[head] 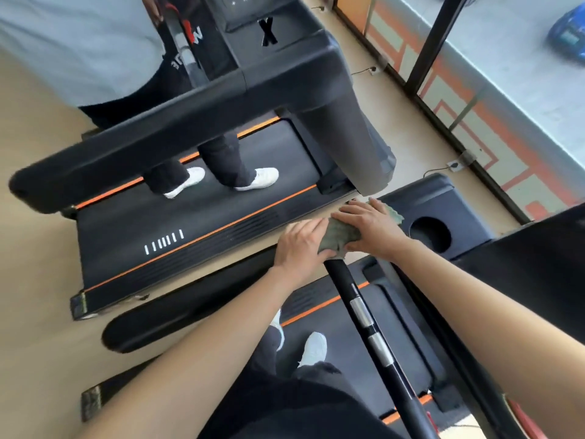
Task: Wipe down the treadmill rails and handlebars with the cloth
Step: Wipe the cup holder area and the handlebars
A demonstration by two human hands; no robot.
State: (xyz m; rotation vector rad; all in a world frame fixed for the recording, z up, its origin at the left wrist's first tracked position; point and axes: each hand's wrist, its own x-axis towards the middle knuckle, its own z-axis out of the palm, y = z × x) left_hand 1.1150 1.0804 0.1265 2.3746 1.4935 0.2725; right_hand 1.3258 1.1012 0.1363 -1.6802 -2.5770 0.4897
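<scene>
From the head view, the green cloth [340,237] sits bunched at the far end of the handlebar [364,315], where that black bar with its silver sensor bands meets the treadmill's side rail [190,299].

The left hand [300,248] is just left of the handlebar's far end. Its fingers lie over the cloth's edge and its thumb is tucked round the near side, so it appears to pinch the cloth and keep it from sliding off the joint. The right hand [372,229], just beyond the handlebar's end, lies flat with its fingers spread on the cloth and presses it down, probably to scrub that corner.

The cup holder [430,234] is to the right of the handlebar's far end and is uncovered. The bare bar runs back from the cloth toward the person, whose white shoe [316,346] stands on the belt to its left.

Beyond the handlebar's far end is a second treadmill [190,223], where another person stands.

Judging by where the cloth is, the joint is being wiped now. I can't tell whether the handlebar's length and the side rail have been wiped.
</scene>
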